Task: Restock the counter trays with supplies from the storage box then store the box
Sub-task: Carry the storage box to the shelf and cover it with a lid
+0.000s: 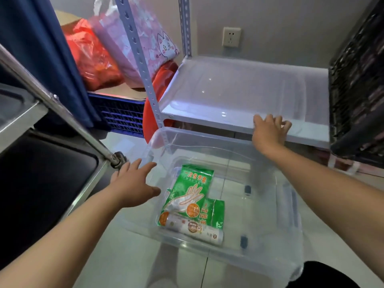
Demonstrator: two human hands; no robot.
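The clear plastic storage box [259, 206] sits open on the tiled floor, just in front of the white metal shelf [207, 119]. Inside, toward its left side: two green glove packets [190, 192] and a white roll [197, 228] lying across them. The clear lid [239, 90] lies on the shelf — right hand [268, 132] rests on its front edge, fingers loosely curled. Left hand [133, 183] hovers by the box's left rim, fingers spread wide, holding nothing.

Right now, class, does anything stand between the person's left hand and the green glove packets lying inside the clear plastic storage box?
Nothing visible does. The clear plastic storage box is open-topped, the green glove packets lie uncovered, and the left hand hovers open at its rim.
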